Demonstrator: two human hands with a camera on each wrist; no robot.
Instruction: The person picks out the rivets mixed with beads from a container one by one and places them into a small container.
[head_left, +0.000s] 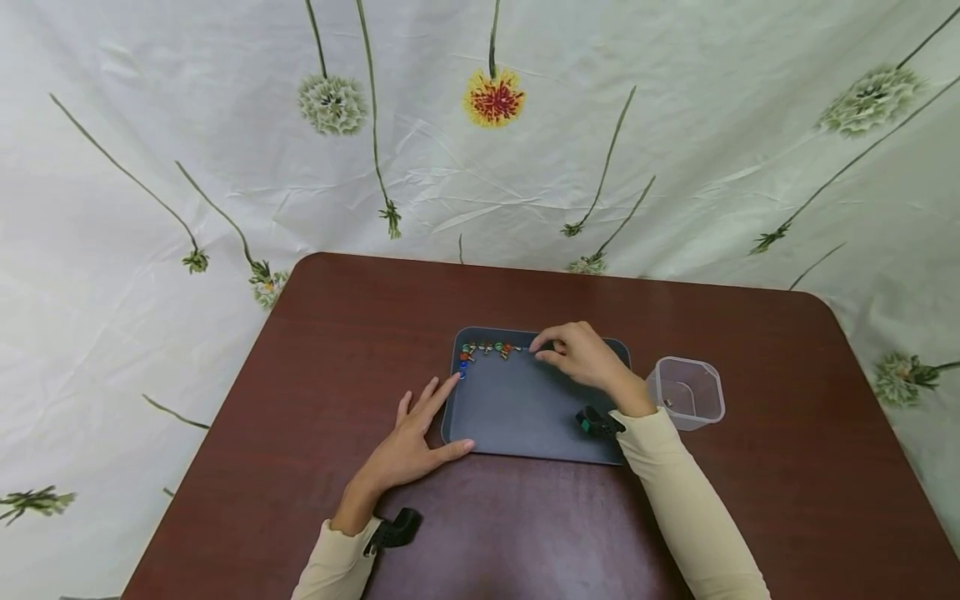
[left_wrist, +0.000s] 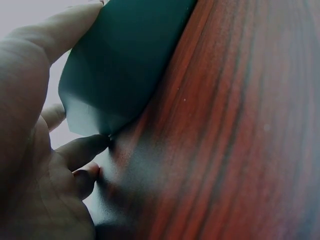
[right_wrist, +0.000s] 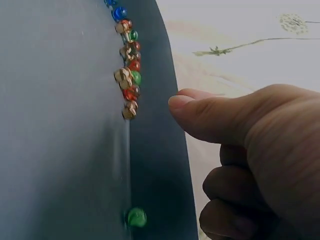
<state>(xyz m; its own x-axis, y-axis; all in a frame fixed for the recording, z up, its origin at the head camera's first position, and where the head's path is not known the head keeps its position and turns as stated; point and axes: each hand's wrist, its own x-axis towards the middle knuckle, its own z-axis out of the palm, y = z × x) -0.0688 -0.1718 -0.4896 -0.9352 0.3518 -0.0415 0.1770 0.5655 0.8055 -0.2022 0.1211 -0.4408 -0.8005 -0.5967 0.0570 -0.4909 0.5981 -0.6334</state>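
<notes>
Small shiny beads [right_wrist: 131, 93] in red, green, blue and gold line the far edge and far left corner of a dark grey tray [head_left: 525, 417]. My left hand [head_left: 411, 448] lies spread at the tray's left side. Its index fingertip is right at a blue bead [head_left: 462, 375], and its thumb rests on the near rim. Over the far edge, my right hand [head_left: 581, 357] has thumb and index tips close together at the end of the row, the other fingers curled. I cannot tell whether they pinch anything. A lone green bead [right_wrist: 136, 217] sits apart along that edge in the right wrist view.
A clear plastic container [head_left: 693, 392] stands right of the tray, behind the right wrist, with a small piece [head_left: 668, 403] inside. The dark reddish wooden table [head_left: 360, 333] has rounded far corners. A white floral cloth [head_left: 420, 150] hangs behind it.
</notes>
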